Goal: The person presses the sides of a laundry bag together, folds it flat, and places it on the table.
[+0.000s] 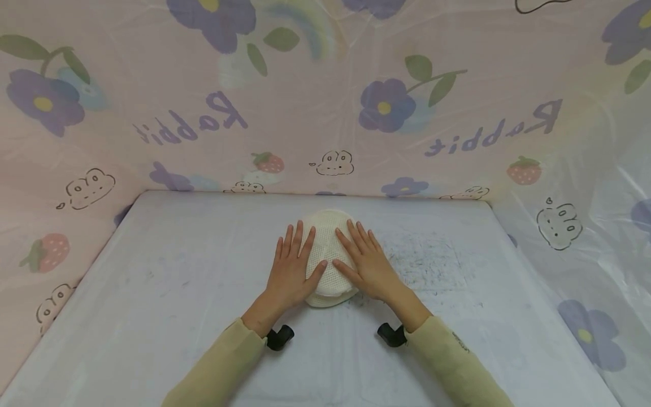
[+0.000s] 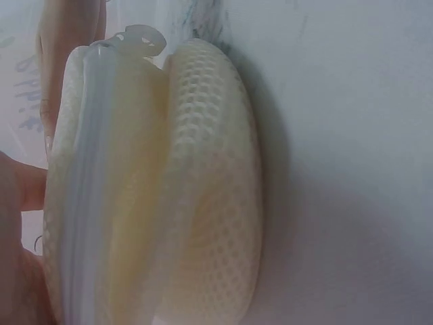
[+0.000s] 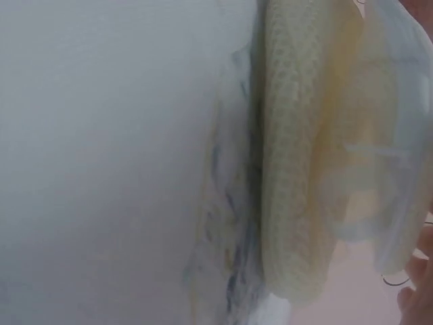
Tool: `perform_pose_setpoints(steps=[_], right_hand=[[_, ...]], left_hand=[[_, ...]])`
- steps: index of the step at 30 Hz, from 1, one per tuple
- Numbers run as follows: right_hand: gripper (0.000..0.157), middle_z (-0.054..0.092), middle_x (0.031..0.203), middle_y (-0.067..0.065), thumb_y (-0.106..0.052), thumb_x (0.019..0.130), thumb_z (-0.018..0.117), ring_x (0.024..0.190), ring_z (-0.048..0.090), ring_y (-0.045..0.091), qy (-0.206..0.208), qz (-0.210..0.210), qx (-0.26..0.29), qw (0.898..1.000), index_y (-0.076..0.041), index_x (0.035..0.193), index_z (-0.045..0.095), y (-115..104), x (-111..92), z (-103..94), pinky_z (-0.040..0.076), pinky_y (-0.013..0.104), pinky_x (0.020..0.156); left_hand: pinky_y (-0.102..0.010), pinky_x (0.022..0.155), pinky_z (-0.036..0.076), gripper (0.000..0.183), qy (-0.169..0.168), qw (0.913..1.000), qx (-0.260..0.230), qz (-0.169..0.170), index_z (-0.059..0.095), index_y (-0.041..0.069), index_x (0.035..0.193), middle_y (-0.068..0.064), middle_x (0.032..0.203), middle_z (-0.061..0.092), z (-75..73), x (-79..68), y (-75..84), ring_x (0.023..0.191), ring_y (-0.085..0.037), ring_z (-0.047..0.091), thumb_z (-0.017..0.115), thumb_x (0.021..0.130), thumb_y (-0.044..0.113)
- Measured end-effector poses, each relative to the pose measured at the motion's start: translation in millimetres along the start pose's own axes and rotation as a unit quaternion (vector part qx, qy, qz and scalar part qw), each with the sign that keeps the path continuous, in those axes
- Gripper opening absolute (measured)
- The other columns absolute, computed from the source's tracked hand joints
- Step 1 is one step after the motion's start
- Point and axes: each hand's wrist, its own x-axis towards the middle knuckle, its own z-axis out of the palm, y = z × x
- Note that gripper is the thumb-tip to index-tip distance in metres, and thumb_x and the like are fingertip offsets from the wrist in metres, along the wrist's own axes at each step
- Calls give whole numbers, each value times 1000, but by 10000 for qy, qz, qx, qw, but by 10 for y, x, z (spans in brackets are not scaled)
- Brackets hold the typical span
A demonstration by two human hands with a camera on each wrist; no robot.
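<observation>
A cream mesh pouch [image 1: 328, 246], roundish and padded-looking, lies on the white table in the head view. My left hand [image 1: 289, 274] rests on its left part with fingers straight and spread. On the right part lies my right hand [image 1: 375, 271], also spread flat, and the two thumbs point toward each other near the middle. From the side, the left wrist view shows the mesh pouch [image 2: 213, 169] in two thick layers, with a pale zipper-like strip and a clear tab at one end. A translucent flap on the pouch [image 3: 298, 135] appears in the right wrist view.
The white tabletop [image 1: 178, 271] spreads around the pouch, with dark scuff marks [image 1: 427, 260] to the right. Pink printed sheeting [image 1: 305, 113] hangs behind it and at both sides. A black wrist mount [image 1: 281, 337] sits by the left cuff, another mount [image 1: 390, 334] by the right.
</observation>
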Motion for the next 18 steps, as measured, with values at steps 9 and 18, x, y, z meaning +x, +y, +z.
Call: perform_pose_setpoints(steps=[9, 18], right_hand=[[65, 8, 156, 13, -45, 95, 43, 144, 8, 32, -137, 84, 92, 9998, -16, 149, 20, 0, -24, 64, 9, 49, 116], [64, 10, 156, 15, -45, 95, 44, 144, 11, 32, -133, 85, 74, 9998, -15, 148, 22, -9, -34, 84, 11, 49, 116]], left_hand=[[-48, 117, 1, 70, -246, 9996, 69, -135, 9, 17, 150, -9, 158, -3, 93, 29, -35, 145, -28, -5, 38, 95, 49], [-47, 117, 2, 69, -340, 9993, 51, -175, 10, 17, 150, -9, 157, -3, 133, 40, -45, 145, -29, -3, 39, 95, 48]])
